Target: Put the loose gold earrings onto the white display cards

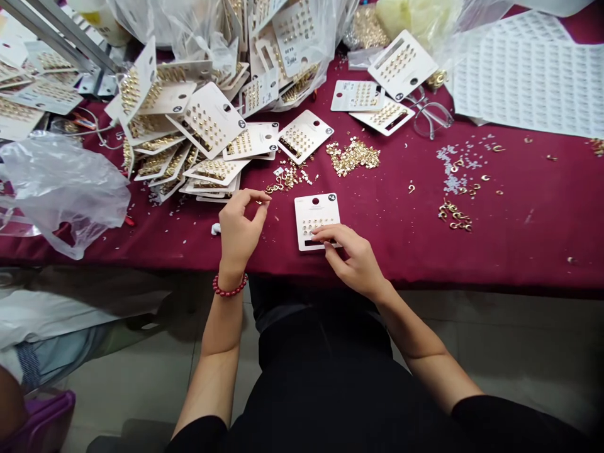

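Note:
My left hand [240,229] is raised above the maroon tablecloth [472,251], its thumb and forefinger pinched on a tiny gold piece, probably an earring. My right hand [352,258] rests on the lower edge of a white earring card [317,217], fingers pressing it down. That card carries rows of small studs, and my fingers hide its lower right part. A loose heap of gold earring pieces [353,157] lies above it, with a smaller scatter [287,178] just beyond my left fingertips.
Filled earring cards [207,119] are piled at the far left and centre, among clear plastic bags [61,192]. Clear-framed glasses [431,116] and a printed label sheet [528,78] lie at the far right. Loose gold hoops [455,215] and silver-coloured bits [453,170] lie on the right.

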A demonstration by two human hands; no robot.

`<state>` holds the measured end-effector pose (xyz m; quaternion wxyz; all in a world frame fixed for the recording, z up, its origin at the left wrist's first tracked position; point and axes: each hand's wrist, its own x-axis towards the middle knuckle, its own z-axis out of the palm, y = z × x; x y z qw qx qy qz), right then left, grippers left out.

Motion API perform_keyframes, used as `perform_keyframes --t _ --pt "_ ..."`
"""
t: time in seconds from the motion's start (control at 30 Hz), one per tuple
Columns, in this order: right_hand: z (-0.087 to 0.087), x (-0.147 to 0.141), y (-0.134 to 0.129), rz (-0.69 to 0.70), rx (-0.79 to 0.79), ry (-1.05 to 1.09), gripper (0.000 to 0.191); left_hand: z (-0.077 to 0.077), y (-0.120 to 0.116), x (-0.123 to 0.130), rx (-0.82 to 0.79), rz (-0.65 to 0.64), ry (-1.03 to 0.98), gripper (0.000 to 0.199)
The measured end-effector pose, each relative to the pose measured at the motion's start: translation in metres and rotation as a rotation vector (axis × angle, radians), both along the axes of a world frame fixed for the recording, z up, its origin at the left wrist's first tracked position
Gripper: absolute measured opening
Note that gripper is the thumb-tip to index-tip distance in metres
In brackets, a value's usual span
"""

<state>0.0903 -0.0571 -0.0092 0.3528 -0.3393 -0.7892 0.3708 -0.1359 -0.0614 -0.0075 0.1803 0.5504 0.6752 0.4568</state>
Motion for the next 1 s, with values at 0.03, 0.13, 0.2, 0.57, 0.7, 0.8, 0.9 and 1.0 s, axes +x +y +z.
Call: perform_keyframes --t 0.03,0.13,0.2,0.57,0.7,0.8,0.9,1.0 --pt "0.0 -0.002 -0.001 0.009 0.003 -0.007 0.025 -0.001 0.0 -0.001 -0.001 0.004 -0.013 0.007" --pt "0.001 -0.006 -0.003 0.033 0.02 -0.019 0.027 0.0 -0.002 -0.004 0.016 0.024 -0.125 0.005" --pt "0.002 -0.009 -0.005 0.036 0.023 -0.009 0.028 0.003 -0.006 0.001 0.022 0.013 -0.229 0.01" --pt "-0.007 -0.028 -0.015 -0.348 -0.127 0.294 0.018 -0.001 -0.031 0.053 -0.166 -0.233 -0.839 0.032" --pt "-0.006 -0.023 -0.006 -0.404 -0.054 0.262 0.005 0.003 -0.025 0.052 -0.236 -0.314 -0.896 0.037" --pt "-0.004 -0.019 -0.002 -0.458 -0.07 0.285 0.008 0.008 -0.022 0.052 -0.298 -0.327 -0.764 0.039" --pt "-0.004 -0.013 -0.002 -0.449 -0.076 0.277 0.008 0.008 -0.022 0.052 -0.277 -0.263 -0.581 0.062" --pt "-0.007 -0.01 -0.005 -0.395 -0.105 0.263 0.006 0.007 -0.022 0.051 -0.265 -0.231 -0.483 0.08"
